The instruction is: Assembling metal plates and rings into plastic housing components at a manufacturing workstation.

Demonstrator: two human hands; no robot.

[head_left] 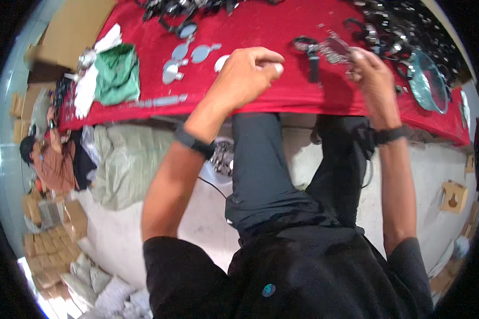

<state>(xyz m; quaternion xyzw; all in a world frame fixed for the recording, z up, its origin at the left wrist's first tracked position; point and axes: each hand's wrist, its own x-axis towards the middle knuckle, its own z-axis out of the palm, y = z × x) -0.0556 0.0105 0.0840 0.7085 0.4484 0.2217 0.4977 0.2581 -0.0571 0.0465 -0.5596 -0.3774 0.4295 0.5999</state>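
Note:
My left hand (248,74) is over the red cloth near its front edge, fingers curled in toward the thumb. Whatever it may hold is hidden. Partly behind this hand a pale round disc (221,63) shows. Farther left lie several grey round discs with tabs (201,53). My right hand (372,74) pinches a dark round disc (338,45) between thumb and fingers. Below and beside that disc lies a silver link-like strip (332,57), its kind unclear. A watch with a black strap (313,66) lies on the cloth between my hands.
A heap of dark watches (399,32) covers the far right, beside a clear glass-like bowl (430,82). Green cloth (117,74) and a white glove (85,93) lie at left. Below the red-covered table (271,26) are a large sack (130,165) and, farther left, another person (56,159).

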